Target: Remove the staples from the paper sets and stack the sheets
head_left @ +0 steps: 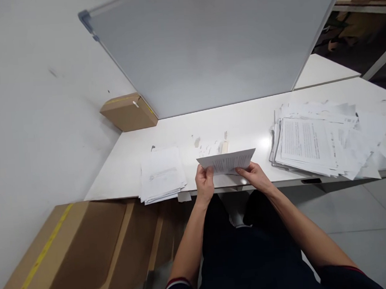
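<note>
A printed sheet of paper (227, 162) is held up between both hands at the table's front edge, its top edge tilted toward the far side. My left hand (204, 182) pinches its left end, thumb on the printed face. At the right end, my right hand (254, 175) grips it the same way with the thumb on top. Just behind the sheet lies a small cream-coloured block (224, 147), partly hidden by the paper. Left of my hands is a neat stack of papers (162, 175), slightly over the front edge.
A large loose pile of printed papers (312, 143) covers the right of the white table (179, 130). A whiteboard (213, 50) stands along the back. One cardboard box (129, 113) sits at the back left corner, and larger cardboard boxes (64, 250) stand on the floor at left.
</note>
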`<state>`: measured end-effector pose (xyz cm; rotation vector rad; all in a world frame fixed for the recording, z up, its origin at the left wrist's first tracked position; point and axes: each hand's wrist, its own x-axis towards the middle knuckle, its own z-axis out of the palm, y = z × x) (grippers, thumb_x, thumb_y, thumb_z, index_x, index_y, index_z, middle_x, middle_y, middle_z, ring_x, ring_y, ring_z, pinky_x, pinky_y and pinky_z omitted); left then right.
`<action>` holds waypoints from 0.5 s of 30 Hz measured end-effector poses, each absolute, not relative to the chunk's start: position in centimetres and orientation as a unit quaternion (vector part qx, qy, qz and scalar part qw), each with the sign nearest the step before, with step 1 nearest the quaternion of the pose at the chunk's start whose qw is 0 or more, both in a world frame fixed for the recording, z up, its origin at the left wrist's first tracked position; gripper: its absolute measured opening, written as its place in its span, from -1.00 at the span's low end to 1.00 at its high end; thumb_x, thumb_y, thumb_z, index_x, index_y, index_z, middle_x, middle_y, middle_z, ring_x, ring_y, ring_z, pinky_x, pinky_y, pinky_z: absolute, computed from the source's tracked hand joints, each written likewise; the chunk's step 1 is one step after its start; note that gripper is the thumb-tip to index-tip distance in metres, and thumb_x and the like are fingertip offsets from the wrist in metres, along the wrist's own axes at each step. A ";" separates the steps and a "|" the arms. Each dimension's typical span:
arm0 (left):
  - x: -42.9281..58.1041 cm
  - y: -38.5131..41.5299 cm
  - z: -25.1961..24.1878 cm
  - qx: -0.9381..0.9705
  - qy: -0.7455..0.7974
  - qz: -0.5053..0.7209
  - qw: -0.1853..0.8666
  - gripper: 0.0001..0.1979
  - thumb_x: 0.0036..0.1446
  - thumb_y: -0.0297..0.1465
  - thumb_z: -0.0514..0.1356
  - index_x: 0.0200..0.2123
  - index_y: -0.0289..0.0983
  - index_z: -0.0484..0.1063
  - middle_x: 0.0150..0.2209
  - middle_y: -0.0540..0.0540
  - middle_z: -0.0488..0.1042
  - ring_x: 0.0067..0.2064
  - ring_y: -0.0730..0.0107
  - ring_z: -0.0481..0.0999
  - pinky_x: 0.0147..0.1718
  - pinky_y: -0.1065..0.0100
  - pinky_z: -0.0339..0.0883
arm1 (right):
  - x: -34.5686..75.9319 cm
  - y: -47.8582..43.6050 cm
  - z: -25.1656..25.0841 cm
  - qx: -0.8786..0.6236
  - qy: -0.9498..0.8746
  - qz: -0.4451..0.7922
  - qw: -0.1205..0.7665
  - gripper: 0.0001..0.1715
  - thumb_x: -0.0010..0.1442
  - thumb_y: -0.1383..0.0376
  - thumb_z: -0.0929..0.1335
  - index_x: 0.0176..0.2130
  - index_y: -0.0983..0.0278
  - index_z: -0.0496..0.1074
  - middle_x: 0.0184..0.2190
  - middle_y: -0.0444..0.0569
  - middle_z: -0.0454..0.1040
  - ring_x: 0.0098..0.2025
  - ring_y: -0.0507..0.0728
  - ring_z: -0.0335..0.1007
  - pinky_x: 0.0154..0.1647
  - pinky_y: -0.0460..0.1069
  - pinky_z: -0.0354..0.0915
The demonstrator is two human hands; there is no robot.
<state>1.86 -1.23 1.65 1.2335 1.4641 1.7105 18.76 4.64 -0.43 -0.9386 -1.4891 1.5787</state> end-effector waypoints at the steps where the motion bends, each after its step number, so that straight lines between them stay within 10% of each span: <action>1: 1.9 -1.2 1.5 0.459 0.549 0.640 0.280 -0.70 0.12 -0.19 0.06 -0.17 -0.26 0.29 -0.19 -0.15 0.44 -0.10 0.31 0.42 -0.10 0.27 0.30 | 18.6 4.7 -0.6 -0.369 -0.586 0.614 0.378 -0.58 0.03 0.13 0.35 -0.13 0.26 0.44 -0.17 -0.02 0.50 -0.08 0.22 0.37 -0.03 0.12 0.25; 8: 0.8 -1.5 1.1 0.438 0.566 0.652 0.249 -0.71 0.10 -0.19 0.08 -0.17 -0.23 0.25 -0.29 -0.10 0.42 -0.18 0.38 0.44 -0.16 0.32 0.30 | 20.2 5.1 4.8 -0.391 -0.760 0.408 0.320 -0.69 0.14 0.20 0.23 -0.18 0.20 0.46 -0.32 -0.10 0.51 -0.22 0.18 0.41 -0.21 0.02 0.27; 15: -0.7 -2.1 -1.0 0.528 0.628 0.518 0.243 -0.43 0.05 -0.22 0.15 0.11 -0.16 0.04 0.10 -0.21 0.19 0.13 0.25 0.21 0.08 0.16 0.09 | 21.2 4.5 12.3 -0.410 -0.912 0.001 0.010 -0.71 0.02 0.58 0.15 -0.39 0.29 0.33 -0.62 -0.05 0.36 -0.59 0.06 0.23 -0.53 -0.05 -0.06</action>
